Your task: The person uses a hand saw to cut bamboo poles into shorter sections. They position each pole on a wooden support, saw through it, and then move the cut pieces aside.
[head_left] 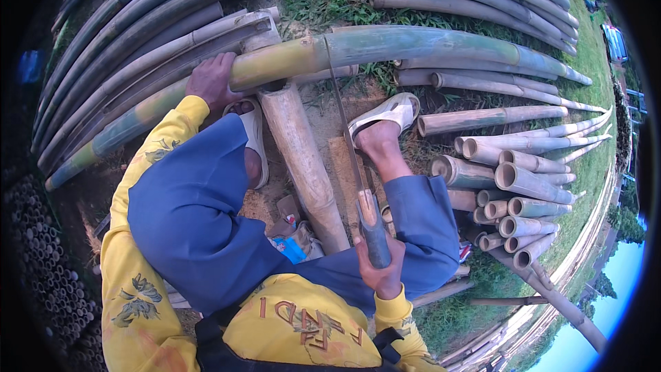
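Observation:
A long green and yellow bamboo pole lies crosswise in front of me, over a shorter bamboo piece that slopes toward me. My left hand is wrapped round the pole, left of that support. In my right hand is the dark handle of a handsaw, fingers closed on it. The narrow blade runs up and away from me. Its far end meets the pole near a joint, right of the support; how deep it sits in the bamboo I cannot tell.
My feet, in pale sandals, stand on either side of the support. Bamboo poles are stacked at the far left, more poles at the far right. Cut bamboo tubes pile up at right. A blue packet lies between my legs.

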`<state>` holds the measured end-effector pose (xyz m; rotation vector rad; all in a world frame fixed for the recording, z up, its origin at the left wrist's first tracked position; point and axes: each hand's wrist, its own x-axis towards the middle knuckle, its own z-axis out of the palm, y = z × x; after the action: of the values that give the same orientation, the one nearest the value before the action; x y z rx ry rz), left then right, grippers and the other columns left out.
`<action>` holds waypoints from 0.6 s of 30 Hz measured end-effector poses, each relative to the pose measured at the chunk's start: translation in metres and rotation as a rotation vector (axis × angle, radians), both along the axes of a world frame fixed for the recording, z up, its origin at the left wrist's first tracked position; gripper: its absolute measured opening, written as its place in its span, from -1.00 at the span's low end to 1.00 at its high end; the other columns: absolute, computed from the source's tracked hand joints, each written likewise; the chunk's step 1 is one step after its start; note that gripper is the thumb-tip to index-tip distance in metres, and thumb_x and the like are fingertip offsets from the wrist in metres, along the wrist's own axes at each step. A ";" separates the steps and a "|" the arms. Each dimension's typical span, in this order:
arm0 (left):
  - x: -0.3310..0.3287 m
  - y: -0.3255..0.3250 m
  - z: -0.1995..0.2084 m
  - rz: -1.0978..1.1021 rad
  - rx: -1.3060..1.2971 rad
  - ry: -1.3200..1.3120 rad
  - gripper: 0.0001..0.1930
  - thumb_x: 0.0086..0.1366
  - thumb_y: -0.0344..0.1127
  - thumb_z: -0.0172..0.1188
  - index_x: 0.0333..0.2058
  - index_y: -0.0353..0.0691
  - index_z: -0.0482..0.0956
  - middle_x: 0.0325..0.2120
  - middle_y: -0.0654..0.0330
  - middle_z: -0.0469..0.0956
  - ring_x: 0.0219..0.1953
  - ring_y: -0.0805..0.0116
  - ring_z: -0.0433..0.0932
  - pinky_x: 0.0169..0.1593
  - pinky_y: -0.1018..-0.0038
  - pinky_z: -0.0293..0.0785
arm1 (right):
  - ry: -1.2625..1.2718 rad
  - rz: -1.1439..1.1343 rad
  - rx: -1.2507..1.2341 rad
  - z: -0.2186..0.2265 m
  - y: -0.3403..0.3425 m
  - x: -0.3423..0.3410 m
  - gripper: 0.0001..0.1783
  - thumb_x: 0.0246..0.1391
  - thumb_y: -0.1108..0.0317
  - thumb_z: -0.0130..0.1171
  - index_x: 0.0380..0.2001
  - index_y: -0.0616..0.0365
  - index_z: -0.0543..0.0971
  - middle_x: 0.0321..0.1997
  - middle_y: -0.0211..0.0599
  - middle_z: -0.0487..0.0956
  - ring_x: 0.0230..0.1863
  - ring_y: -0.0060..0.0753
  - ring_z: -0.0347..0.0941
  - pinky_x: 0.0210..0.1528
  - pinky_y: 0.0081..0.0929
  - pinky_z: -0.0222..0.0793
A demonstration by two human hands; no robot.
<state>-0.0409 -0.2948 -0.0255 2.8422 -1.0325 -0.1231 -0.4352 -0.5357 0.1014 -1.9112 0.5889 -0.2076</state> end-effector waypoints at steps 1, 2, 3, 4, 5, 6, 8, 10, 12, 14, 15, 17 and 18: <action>0.001 0.000 0.002 0.002 0.004 0.003 -0.15 -0.16 -0.02 0.61 0.09 -0.20 0.42 -0.06 0.01 0.57 0.01 -0.05 0.62 0.13 0.12 0.55 | 0.116 0.083 -0.038 -0.016 -0.018 0.031 -0.82 0.10 0.52 0.35 -0.20 0.29 0.67 -0.49 -0.11 0.62 -0.49 -0.41 0.59 -0.34 -0.43 0.46; 0.001 -0.008 0.001 -0.016 0.004 0.005 -0.15 -0.17 -0.02 0.61 0.09 -0.20 0.42 -0.06 0.01 0.57 0.01 -0.05 0.62 0.13 0.12 0.55 | 0.012 0.043 0.040 -0.049 -0.030 0.069 -0.89 0.12 0.50 0.34 -0.29 0.28 0.64 -0.55 -0.19 0.58 -0.54 -0.46 0.49 -0.39 -0.41 0.42; 0.003 -0.013 0.002 -0.024 0.004 0.000 -0.15 -0.17 -0.02 0.61 0.09 -0.21 0.42 -0.06 0.01 0.57 0.01 -0.05 0.62 0.13 0.12 0.55 | -0.087 0.011 0.063 -0.069 -0.036 0.110 -0.86 0.18 0.51 0.32 -0.40 0.32 0.56 -0.56 -0.40 0.50 -0.49 -0.62 0.35 -0.40 -0.52 0.31; 0.003 -0.014 0.004 -0.039 -0.004 -0.015 -0.15 -0.17 -0.01 0.61 0.09 -0.21 0.42 -0.05 0.01 0.57 0.01 -0.05 0.62 0.13 0.12 0.54 | -0.038 0.070 0.045 -0.075 -0.046 0.145 -0.82 0.17 0.47 0.35 -0.42 0.30 0.55 -0.57 -0.39 0.47 -0.50 -0.59 0.36 -0.40 -0.51 0.32; 0.002 -0.009 0.004 -0.052 -0.018 -0.022 -0.14 -0.16 -0.01 0.61 0.09 -0.21 0.42 -0.05 0.01 0.57 0.02 -0.05 0.62 0.13 0.12 0.54 | -0.039 0.078 0.029 -0.077 -0.039 0.147 -0.83 0.16 0.45 0.34 -0.40 0.30 0.56 -0.58 -0.33 0.47 -0.52 -0.55 0.38 -0.40 -0.46 0.34; 0.002 -0.010 0.004 -0.064 -0.034 -0.032 -0.14 -0.16 -0.01 0.61 0.10 -0.22 0.42 -0.05 0.01 0.57 0.02 -0.06 0.62 0.13 0.13 0.54 | -0.042 0.088 0.011 -0.085 -0.035 0.148 -0.84 0.16 0.44 0.34 -0.38 0.30 0.57 -0.60 -0.26 0.47 -0.54 -0.50 0.40 -0.40 -0.42 0.36; -0.008 -0.001 -0.003 -0.028 -0.016 0.020 -0.14 -0.16 -0.01 0.61 0.10 -0.22 0.42 -0.04 0.00 0.57 0.03 -0.06 0.61 0.14 0.13 0.54 | -0.036 0.050 0.014 -0.078 -0.024 0.116 -0.85 0.13 0.45 0.35 -0.34 0.30 0.58 -0.61 -0.19 0.48 -0.55 -0.45 0.44 -0.39 -0.37 0.40; 0.005 0.005 0.000 0.011 -0.014 -0.002 -0.14 -0.16 -0.01 0.61 0.10 -0.23 0.43 -0.04 0.00 0.57 0.04 -0.06 0.60 0.14 0.13 0.54 | -0.037 0.026 0.034 -0.039 -0.012 0.050 -0.85 0.09 0.51 0.36 -0.27 0.31 0.63 -0.57 -0.18 0.54 -0.52 -0.46 0.49 -0.35 -0.40 0.44; -0.001 0.003 0.000 -0.004 -0.023 -0.006 -0.14 -0.16 -0.02 0.61 0.10 -0.23 0.43 -0.04 -0.01 0.57 0.04 -0.06 0.60 0.14 0.13 0.54 | 0.174 -0.035 0.135 -0.008 -0.002 -0.006 -0.84 0.09 0.53 0.35 -0.24 0.31 0.65 -0.51 -0.16 0.61 -0.52 -0.38 0.56 -0.33 -0.41 0.47; -0.001 -0.002 0.005 0.019 0.002 0.000 -0.14 -0.17 -0.04 0.62 0.10 -0.23 0.42 -0.04 -0.01 0.57 0.03 -0.07 0.60 0.13 0.13 0.53 | 0.031 0.033 -0.021 -0.012 -0.008 0.001 -0.85 0.09 0.53 0.35 -0.25 0.31 0.65 -0.52 -0.14 0.61 -0.51 -0.35 0.57 -0.33 -0.40 0.47; -0.001 -0.005 0.002 0.003 -0.017 -0.007 -0.15 -0.17 -0.05 0.62 0.10 -0.23 0.43 -0.04 -0.01 0.57 0.02 -0.07 0.61 0.13 0.13 0.53 | 0.017 0.037 -0.007 -0.026 -0.015 0.024 -0.86 0.09 0.52 0.34 -0.26 0.30 0.65 -0.52 -0.14 0.61 -0.52 -0.35 0.57 -0.33 -0.40 0.47; 0.000 -0.006 0.004 -0.023 -0.034 -0.015 -0.15 -0.17 -0.05 0.61 0.10 -0.23 0.43 -0.04 -0.01 0.57 0.02 -0.07 0.61 0.13 0.13 0.53 | -0.001 0.044 0.046 -0.069 -0.031 0.092 -0.90 0.13 0.47 0.31 -0.33 0.28 0.61 -0.55 -0.14 0.57 -0.54 -0.30 0.53 -0.38 -0.35 0.42; 0.005 -0.009 0.004 -0.029 -0.045 -0.027 -0.15 -0.17 -0.05 0.61 0.10 -0.23 0.43 -0.05 -0.01 0.57 0.02 -0.08 0.61 0.13 0.13 0.53 | -0.057 0.062 0.068 -0.083 -0.035 0.138 -0.86 0.14 0.44 0.28 -0.42 0.27 0.55 -0.59 -0.14 0.52 -0.58 -0.30 0.45 -0.43 -0.31 0.35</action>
<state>-0.0357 -0.3038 -0.0213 2.7970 -1.0676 -0.0635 -0.2968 -0.5711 0.0187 -1.8490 0.4920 -0.1997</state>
